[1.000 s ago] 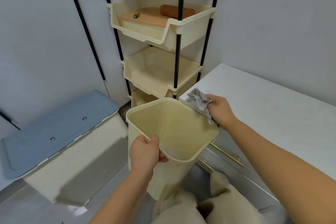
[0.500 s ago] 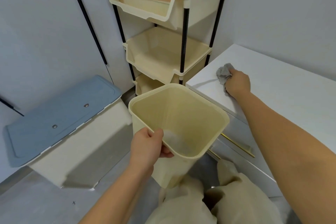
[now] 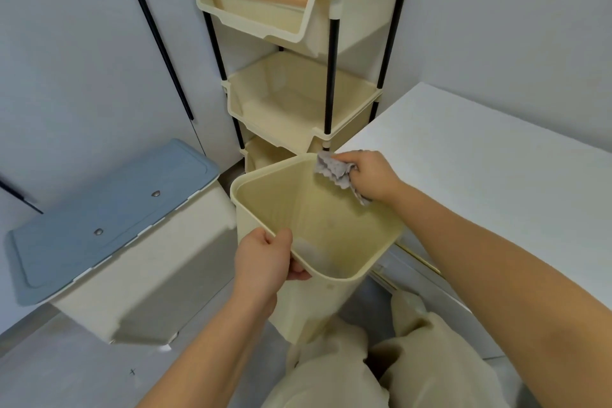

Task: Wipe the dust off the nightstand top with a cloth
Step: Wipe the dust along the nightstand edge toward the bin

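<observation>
Head cam: R hand (image 3: pixel 371 175) gripping crumpled grey cloth (image 3: pixel 333 170), sweeping off white nightstand top (image 3: pixel 480 159) back to corner edge, cloth now hanging over cream plastic bin (image 3: pixel 281 205); L hand (image 3: pixel 265 262) clamping bin's near rim, holding it at edge. Prob dust dropping in; more passes likely needed

R hand (image 3: pixel 372 177) grips bunched grey cloth (image 3: pixel 332 170). Cloth sticks out left of grip, over far rim of cream bin (image 3: pixel 331 232). White nightstand top (image 3: pixel 480 169) spreads right of grip, hand at its corner edge. L hand (image 3: pixel 265 262) grips bin's near rim. Tiered rack (image 3: pixel 298 103) beyond cloth grip. Blue-lidded box (image 3: pixel 109 205) left of L-hand grip.
</observation>
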